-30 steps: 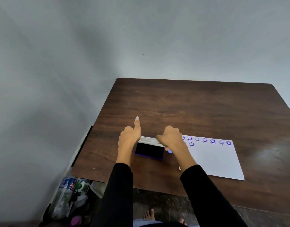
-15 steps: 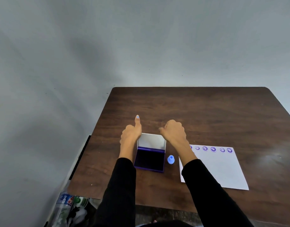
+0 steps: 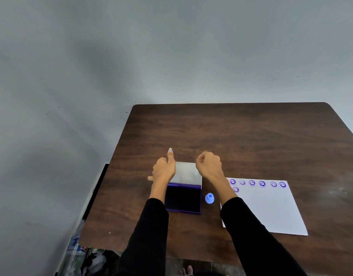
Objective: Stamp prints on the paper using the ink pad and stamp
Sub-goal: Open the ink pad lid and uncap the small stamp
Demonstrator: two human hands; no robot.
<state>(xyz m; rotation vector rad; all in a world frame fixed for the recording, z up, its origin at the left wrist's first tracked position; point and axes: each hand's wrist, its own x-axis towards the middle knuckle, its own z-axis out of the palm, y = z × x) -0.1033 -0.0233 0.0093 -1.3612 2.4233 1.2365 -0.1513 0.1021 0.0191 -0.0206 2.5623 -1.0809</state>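
A purple ink pad (image 3: 182, 198) lies open on the brown table (image 3: 231, 132), its white lid (image 3: 187, 172) standing up at the far side. My left hand (image 3: 163, 170) grips the pad's left side by the lid, thumb pointing up. My right hand (image 3: 208, 165) is curled on the lid's upper right corner. A small blue stamp (image 3: 209, 198) stands on the table just right of the pad, untouched. The white paper (image 3: 267, 210) lies to the right, with a row of purple smiley prints along its far edge and one print below them; my right forearm covers its left edge.
Grey walls stand behind and left of the table. Plastic bottles (image 3: 78, 246) sit on the floor by the table's near left corner. A bare foot (image 3: 186, 270) shows under the front edge.
The lid has swung from nearly shut to standing upright, exposing the dark pad. The stamp, hidden under my right hand before, now stands in view. The camera has tilted up.
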